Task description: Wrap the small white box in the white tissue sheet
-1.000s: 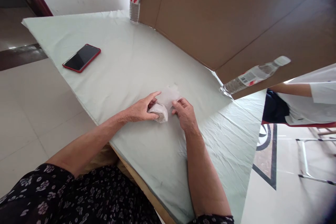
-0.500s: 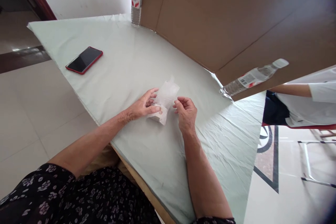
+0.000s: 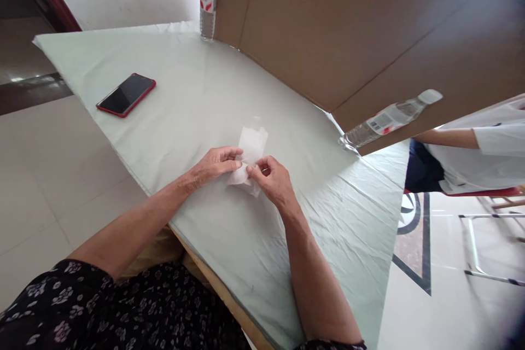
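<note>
A small, thin, whitish translucent wrapper (image 3: 252, 142), perhaps paper or plastic, lies on the table between my hands. Its far part spreads flat, while the near part is folded up. My left hand (image 3: 219, 164) holds the near part from the left, thumb on top and fingers along its far side. From the right, my right hand (image 3: 269, 175) pinches the same fold between thumb and forefinger. Whatever may lie inside the fold is hidden by the sheet and my fingers.
A pale green cloth covers the table (image 3: 176, 98). A phone (image 3: 127, 94) in a red case lies at the left. Beyond stands a large brown cardboard panel (image 3: 311, 27), with one upright water bottle (image 3: 208, 3) and another tilted bottle (image 3: 389, 119) against it. A seated person's sleeve (image 3: 496, 145) shows at right.
My right hand has moved left onto the wrapper and now pinches it. The near part has been folded over, covering a brownish spot seen before. The view has shifted slightly.
</note>
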### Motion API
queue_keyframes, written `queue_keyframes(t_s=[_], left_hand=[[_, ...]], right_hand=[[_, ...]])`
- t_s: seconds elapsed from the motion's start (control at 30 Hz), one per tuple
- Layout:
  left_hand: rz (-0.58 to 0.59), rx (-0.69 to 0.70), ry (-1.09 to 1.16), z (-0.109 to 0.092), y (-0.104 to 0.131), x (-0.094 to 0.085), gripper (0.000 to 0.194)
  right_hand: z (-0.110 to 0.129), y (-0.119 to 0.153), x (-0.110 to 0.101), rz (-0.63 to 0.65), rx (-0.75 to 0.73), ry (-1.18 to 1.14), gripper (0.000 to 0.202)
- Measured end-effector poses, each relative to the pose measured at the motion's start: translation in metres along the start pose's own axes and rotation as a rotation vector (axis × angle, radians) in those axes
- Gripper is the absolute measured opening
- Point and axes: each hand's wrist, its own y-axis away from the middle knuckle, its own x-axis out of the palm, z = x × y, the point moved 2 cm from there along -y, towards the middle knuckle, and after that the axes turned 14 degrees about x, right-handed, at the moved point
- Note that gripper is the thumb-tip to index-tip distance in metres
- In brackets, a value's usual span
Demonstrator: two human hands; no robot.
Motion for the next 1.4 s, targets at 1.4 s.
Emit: queue_keyframes(t_s=[1.4], left_hand=[[-0.570, 0.162, -0.504, 0.007, -0.005, -0.030, 0.004]], right_hand=[[-0.038, -0.027, -0.008, -0.257, 0.011, -0.504, 0.023]])
